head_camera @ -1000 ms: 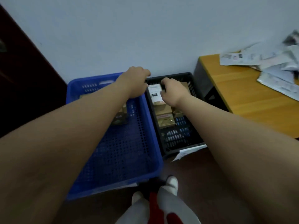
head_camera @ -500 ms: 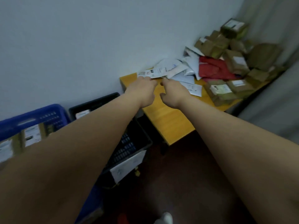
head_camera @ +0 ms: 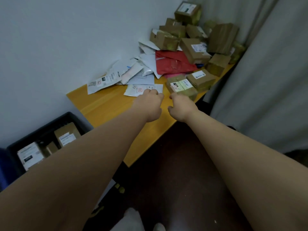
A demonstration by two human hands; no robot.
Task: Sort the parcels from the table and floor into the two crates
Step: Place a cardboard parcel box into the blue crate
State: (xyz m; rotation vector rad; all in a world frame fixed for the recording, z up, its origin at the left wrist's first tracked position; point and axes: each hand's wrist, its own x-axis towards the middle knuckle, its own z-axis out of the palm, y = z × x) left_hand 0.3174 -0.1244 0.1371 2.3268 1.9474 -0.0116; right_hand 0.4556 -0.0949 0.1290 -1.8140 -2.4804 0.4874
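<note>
- My hands have left the black crate (head_camera: 15, 148) and now reach over the wooden desk (head_camera: 106, 105).
- My left hand (head_camera: 148, 106) hangs with fingers loosely curled, empty, at the near edge of a flat white mailer (head_camera: 141, 89).
- My right hand (head_camera: 181, 108), also loosely curled and empty, nearly touches a taped cardboard box (head_camera: 182, 85) by the desk's front edge.
- Brown boxes (head_camera: 196, 47) crowd the far corner.

Both arms out, hands side by side

The left hand (head_camera: 148, 105) and right hand (head_camera: 181, 107) reach forward with bare forearms stretched straight, knuckles up, a small gap between them. Fingers on both look loosely curled, holding nothing as far as I can see.
</note>
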